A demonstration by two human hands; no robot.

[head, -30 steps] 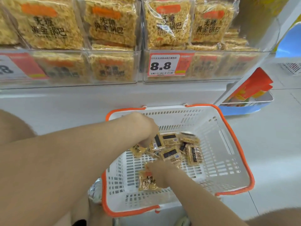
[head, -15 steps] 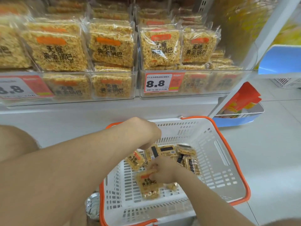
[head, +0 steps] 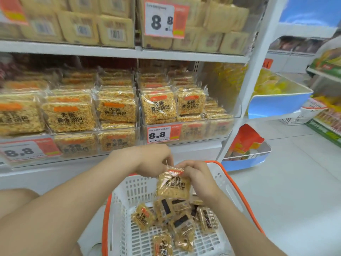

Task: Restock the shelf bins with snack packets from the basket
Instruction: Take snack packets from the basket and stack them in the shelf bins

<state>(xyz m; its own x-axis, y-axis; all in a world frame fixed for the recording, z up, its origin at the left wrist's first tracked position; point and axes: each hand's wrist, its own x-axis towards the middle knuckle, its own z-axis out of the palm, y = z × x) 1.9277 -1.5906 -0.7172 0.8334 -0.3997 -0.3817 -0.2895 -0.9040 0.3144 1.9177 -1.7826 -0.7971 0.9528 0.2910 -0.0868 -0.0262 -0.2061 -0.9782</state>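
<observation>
A golden snack packet (head: pixel 173 185) with black lettering hangs above the white basket with an orange rim (head: pixel 238 193). My left hand (head: pixel 155 161) pinches its top left corner and my right hand (head: pixel 199 174) grips its top right edge. Several more packets (head: pixel 177 220) lie loose on the basket floor below. Clear shelf bins (head: pixel 217 126) in front of me hold rows of the same packets, some upright, behind 8.8 price tags (head: pixel 158 135).
An upper shelf (head: pixel 118 50) carries bins of pale packets. A white upright post (head: pixel 245 100) ends the shelving on the right, with blue trays (head: pixel 276 104) beyond it. Pale floor tiles (head: pixel 295 182) lie to the right of the basket.
Both hands have lifted one packet up out of the basket. The view has tilted upward, so the upper shelf now shows.
</observation>
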